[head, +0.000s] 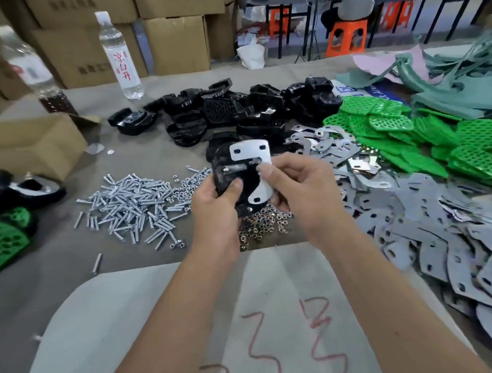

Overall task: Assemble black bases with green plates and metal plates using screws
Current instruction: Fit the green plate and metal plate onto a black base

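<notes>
Cardboard boxes (172,42) line the far side of a grey worktop (50,261). Both forearms reach forward at mid-frame. The left hand (218,207) is clamped on one black base (228,171), thumb on its face. The right hand (296,186) pinches one metal plate (250,153) lying against that base. Around them lie heaps too many to count: screws (132,206), nuts (262,224), black bases (243,112), green plates (413,132) and grey plates (436,225). Two water bottles (120,57) stand at the left.

Left hand (218,202) grips a black base (234,174); right hand (293,183) pinches a metal plate (252,155) on it.
</notes>
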The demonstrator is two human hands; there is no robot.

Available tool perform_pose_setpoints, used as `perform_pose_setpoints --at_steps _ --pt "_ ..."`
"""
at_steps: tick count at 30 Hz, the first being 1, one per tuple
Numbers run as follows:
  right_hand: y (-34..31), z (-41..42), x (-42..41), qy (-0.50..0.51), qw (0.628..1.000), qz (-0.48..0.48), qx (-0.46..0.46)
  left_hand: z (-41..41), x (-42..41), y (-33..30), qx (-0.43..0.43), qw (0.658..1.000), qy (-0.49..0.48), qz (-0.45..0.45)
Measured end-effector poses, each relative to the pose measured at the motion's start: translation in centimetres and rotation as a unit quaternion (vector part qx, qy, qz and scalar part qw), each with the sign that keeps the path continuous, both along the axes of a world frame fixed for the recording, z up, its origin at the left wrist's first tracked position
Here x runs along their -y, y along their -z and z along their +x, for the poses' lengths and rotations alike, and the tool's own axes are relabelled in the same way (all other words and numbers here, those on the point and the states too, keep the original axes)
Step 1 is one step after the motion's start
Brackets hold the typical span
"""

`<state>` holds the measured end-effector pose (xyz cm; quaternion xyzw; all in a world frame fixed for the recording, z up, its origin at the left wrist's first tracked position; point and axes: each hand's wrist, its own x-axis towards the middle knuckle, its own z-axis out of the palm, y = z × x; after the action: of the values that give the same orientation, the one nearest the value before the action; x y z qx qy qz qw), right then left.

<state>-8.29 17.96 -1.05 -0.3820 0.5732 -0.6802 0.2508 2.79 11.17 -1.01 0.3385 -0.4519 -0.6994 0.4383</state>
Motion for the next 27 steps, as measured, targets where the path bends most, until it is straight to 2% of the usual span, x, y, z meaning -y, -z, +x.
perform_pose_setpoints --at_steps 4,16,21,27 --pt "1.3 0.4 0.6 0.028 0.998 0.028 -0.058 0.0 0.5 0.3 -0.003 1.000 -0.016 0.002" --pt "1.3 0.6 0.7 -0.002 1.000 -0.005 -0.023 0.0 0.7 0.2 -0.007 1.000 -0.018 0.025" --pt "1.3 0.9 0.8 -0.002 0.997 0.037 -0.062 -0.1 0.8 0.4 -0.006 1.000 -0.012 0.016" --pt "1.4 0.7 0.8 0.013 0.997 0.070 -0.038 -0.1 0.9 0.4 -0.001 1.000 -0.010 0.020"
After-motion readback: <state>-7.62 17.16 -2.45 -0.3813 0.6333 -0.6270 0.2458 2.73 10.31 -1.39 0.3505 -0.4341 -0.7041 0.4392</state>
